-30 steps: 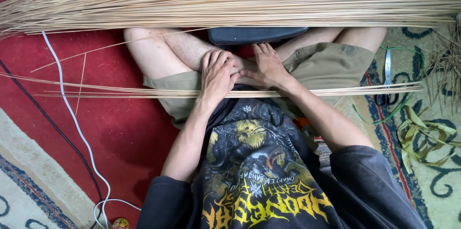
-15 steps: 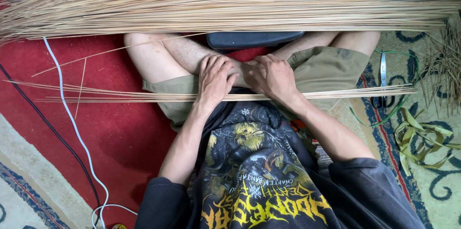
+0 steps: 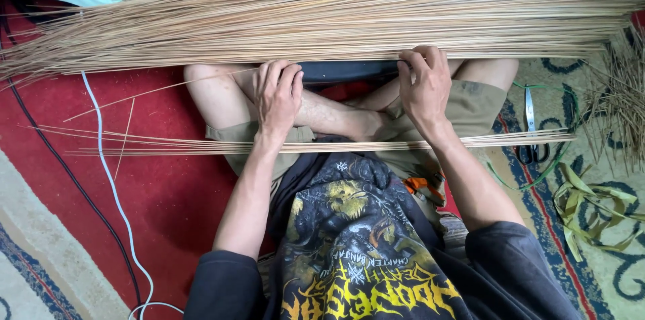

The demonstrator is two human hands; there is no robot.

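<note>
A thick heap of pale thin sticks (image 3: 336,21) lies across the floor in front of the seated person, stretching from one edge of the view to the other, and both hands are up at its near edge. The left hand (image 3: 279,95) rests palm down with fingers spread and loose, fingertips touching the lowest sticks of the heap, gripping nothing that I can make out. The right hand (image 3: 424,85) has its fingers curled in against the same edge, seemingly pinching at a few strands, though whether it really grips any I cannot tell. Just behind the hands, half under the heap, is a dark flat object (image 3: 342,70). Nearer the body, a thin bundle of the same sticks (image 3: 201,147) lies across the person's crossed bare legs, running out over the red carpet (image 3: 168,206) on the left and toward the patterned rug (image 3: 605,253) on the right. On that rug lie a pair of scissors (image 3: 531,125), a green cord (image 3: 537,169) and a tangle of olive strips (image 3: 591,202). A white cable (image 3: 107,172) and a black cable (image 3: 60,165) trail over the red carpet.
</note>
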